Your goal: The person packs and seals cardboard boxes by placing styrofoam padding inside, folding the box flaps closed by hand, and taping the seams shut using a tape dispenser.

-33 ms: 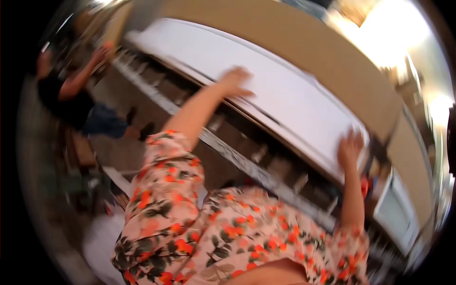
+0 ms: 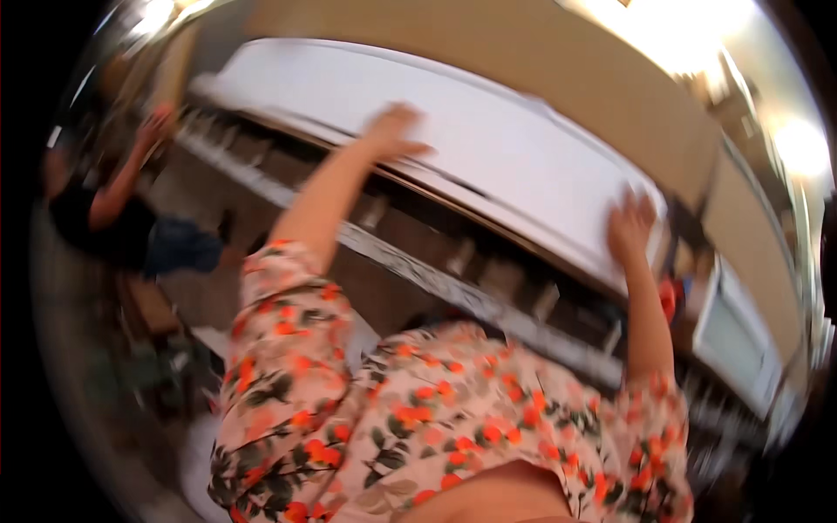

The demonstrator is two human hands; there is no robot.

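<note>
2 hands flat on a long white panel

Nearest, floral orange-print sleeves (image 2: 418,418) lead up to both arms; the left hand (image 2: 392,131) lies palm-down with fingers spread on the white panel (image 2: 523,148), the right hand (image 2: 629,228) pressed open at its near edge, neither gripping. Under the hands runs a slatted frame (image 2: 453,270). Far left of them, another person (image 2: 113,218) reaches toward the panel's end.
</note>
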